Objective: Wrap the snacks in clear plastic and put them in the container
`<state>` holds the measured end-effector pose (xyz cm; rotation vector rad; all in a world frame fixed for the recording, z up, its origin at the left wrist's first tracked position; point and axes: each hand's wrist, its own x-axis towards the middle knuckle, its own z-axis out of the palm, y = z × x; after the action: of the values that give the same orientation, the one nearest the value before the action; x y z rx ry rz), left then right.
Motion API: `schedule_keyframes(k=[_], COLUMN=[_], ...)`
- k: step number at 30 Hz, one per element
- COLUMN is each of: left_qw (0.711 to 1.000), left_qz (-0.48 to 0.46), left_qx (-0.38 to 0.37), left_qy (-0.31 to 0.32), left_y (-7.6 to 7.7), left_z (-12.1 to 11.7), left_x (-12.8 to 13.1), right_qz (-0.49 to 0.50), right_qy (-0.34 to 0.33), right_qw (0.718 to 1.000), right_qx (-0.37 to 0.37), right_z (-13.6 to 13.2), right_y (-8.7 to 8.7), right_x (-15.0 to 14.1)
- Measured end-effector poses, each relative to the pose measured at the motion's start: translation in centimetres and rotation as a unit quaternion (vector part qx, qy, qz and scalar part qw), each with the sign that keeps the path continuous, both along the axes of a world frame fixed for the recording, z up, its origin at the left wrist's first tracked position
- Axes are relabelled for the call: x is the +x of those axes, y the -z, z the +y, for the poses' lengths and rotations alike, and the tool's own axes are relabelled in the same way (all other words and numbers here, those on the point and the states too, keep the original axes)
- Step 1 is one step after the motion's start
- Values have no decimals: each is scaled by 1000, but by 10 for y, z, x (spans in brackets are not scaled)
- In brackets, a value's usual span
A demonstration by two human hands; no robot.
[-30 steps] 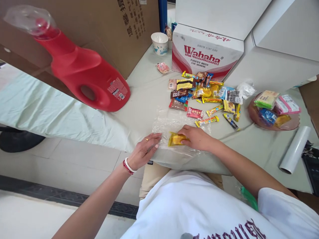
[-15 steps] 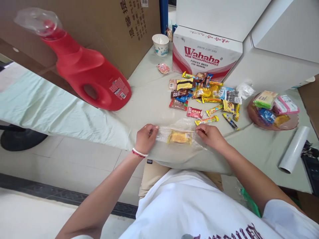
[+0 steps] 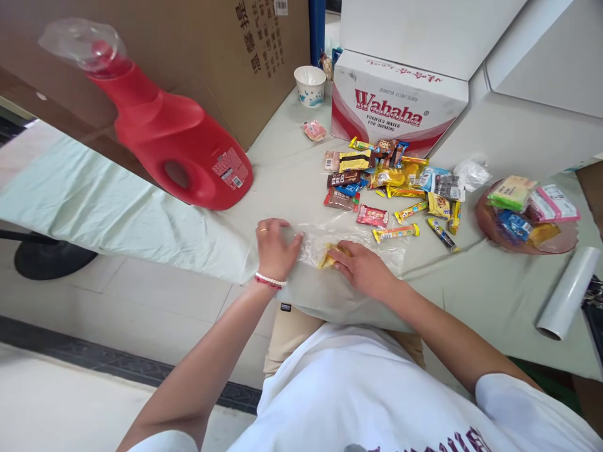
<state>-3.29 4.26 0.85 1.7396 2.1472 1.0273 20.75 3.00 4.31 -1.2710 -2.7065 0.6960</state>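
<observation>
A yellow snack packet [image 3: 330,255] lies inside a sheet of clear plastic wrap [image 3: 377,242] near the table's front edge. My left hand [image 3: 274,249] rests on the wrap's left end with its fingers curled over the film. My right hand [image 3: 360,270] lies over the packet, fingers pressing the wrap down on it. Only a small part of the packet shows between my hands.
Several wrapped snacks [image 3: 386,179] lie scattered behind the wrap. A red detergent jug [image 3: 174,141] stands at left, a Wahaha carton [image 3: 396,103] and paper cup [image 3: 309,85] at the back. A brown plate of snacks [image 3: 490,229] and a film roll [image 3: 568,292] sit at right.
Half a second ago both hands held the wrap's ends stretched out. Now they have come together, the right hand covering the packet and the left hand pressing the film beside it.
</observation>
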Motion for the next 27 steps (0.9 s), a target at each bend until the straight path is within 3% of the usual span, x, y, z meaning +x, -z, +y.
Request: schedule_keyframes(k=[2,4,7,9,13,16,19,23,25,27], left_qw=[996,987,963,951,954,947,946,950,950,951], left_qz=[32,71,111,128,158,187,182,161,158,159], left_qx=[79,145,133,59,-24,-41,-46,-52,-51,-48], left_qy=[-40,-15,206,275,253,257,264,263,263,261], left_y=[-14,-26,-31,-25,-5,3,3,3,5,6], left_z=[-18,-41,-66,-67,-49,-42,-43,-45,-46,-47], left_x=[-1,7,34,55,74,72,70,70,71,71], right_qz=[19,38,65,92,135,113,-15,-128,-67,73], right_qy=[6,8,13,9,20,133,222,251,215,173], right_qw=[1000,999,997,994,986,984,970,959,968,962], right_qx=[-10,-14,-26,-49,-92,21,96,-31,-114,-201], right_z=[6,9,10,13,33,56,80,103,108,109], right_y=[8,10,9,7,-6,-23,-36,-29,-20,-13], right_x=[0,2,3,5,16,25,27,29,32,34])
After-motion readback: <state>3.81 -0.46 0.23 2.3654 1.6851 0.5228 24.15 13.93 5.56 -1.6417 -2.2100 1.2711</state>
